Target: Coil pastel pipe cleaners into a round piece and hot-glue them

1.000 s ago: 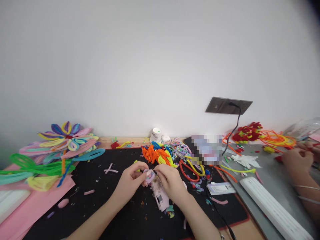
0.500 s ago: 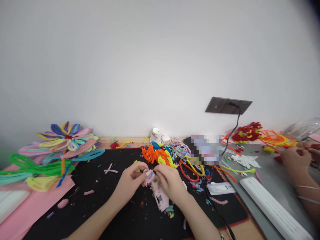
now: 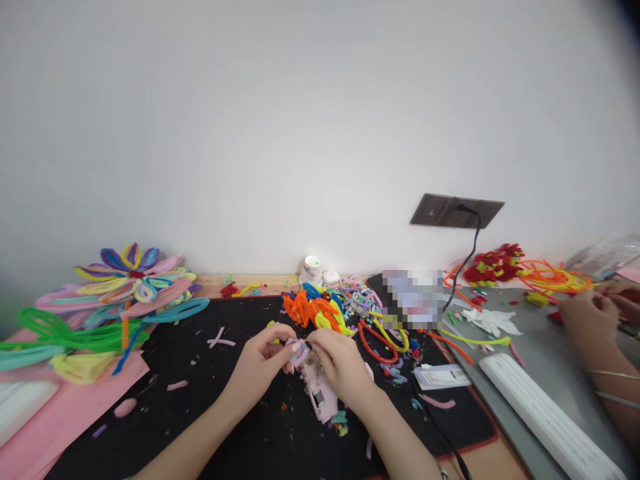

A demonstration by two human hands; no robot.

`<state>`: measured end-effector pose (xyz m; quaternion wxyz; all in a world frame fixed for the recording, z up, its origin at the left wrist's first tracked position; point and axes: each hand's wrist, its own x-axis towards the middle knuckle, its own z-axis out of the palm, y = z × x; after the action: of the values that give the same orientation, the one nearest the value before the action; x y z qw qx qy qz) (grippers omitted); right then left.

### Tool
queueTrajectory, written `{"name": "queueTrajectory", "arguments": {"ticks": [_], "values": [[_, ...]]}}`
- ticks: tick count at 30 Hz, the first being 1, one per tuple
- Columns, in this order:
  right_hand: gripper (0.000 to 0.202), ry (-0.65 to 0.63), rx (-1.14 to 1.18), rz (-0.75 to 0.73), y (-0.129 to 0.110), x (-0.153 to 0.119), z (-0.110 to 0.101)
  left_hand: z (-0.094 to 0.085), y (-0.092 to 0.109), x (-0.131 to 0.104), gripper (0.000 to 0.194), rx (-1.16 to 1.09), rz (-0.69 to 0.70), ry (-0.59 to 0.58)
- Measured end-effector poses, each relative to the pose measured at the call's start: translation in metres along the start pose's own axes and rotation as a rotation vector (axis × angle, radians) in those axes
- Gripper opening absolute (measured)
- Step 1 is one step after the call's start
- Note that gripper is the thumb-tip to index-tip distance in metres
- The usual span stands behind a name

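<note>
At the middle of the mat my left hand (image 3: 266, 357) is closed, thumb and fingers pinching a small lilac fuzzy piece (image 3: 299, 353), seemingly pipe cleaner. My right hand (image 3: 343, 363) curls in from the other side, its fingertips pressed together beside that piece; what they grip is hidden. Below the fingers lies a pale pink flat device (image 3: 321, 395) with a small dark-edged window, partly covered by my right hand. Just beyond my hands sit orange pipe-cleaner loops (image 3: 311, 308) and yellow loops (image 3: 331, 323).
A black mat (image 3: 200, 413) lies beneath, strewn with clippings. Pipe-cleaner flowers (image 3: 135, 273) stand left on pink paper (image 3: 100, 407). A white cup (image 3: 312, 270) stands by the wall. Right are a black cable (image 3: 435, 413), a white power strip (image 3: 545, 413) and a co-worker's hands (image 3: 593, 320).
My hands stay almost in place, with the lilac piece turned slightly between the fingers. At the right, the co-worker's hand has shifted a little.
</note>
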<state>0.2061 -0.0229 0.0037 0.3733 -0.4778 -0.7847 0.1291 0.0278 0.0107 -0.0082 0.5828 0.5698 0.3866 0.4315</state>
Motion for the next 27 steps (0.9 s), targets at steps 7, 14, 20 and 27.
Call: {"name": "queueTrajectory", "arguments": {"ticks": [7,14,20,27], "values": [[0.02,-0.013,-0.009,0.014,-0.0005,-0.0002,0.0002,0.001,0.0029,0.0011,0.016,0.01,0.001,0.004],[0.018,0.014,0.007,0.075,-0.0012,0.0014,-0.002,0.0032,0.008,0.001,0.02,-0.009,-0.014,-0.017],[0.018,0.021,0.006,0.106,-0.0014,0.0006,-0.003,0.0032,0.0074,0.0022,0.025,-0.071,-0.037,-0.02],[0.018,0.04,0.004,0.108,0.0003,0.0006,-0.003,0.0033,0.0016,0.0036,0.034,-0.147,-0.069,-0.027]]}}
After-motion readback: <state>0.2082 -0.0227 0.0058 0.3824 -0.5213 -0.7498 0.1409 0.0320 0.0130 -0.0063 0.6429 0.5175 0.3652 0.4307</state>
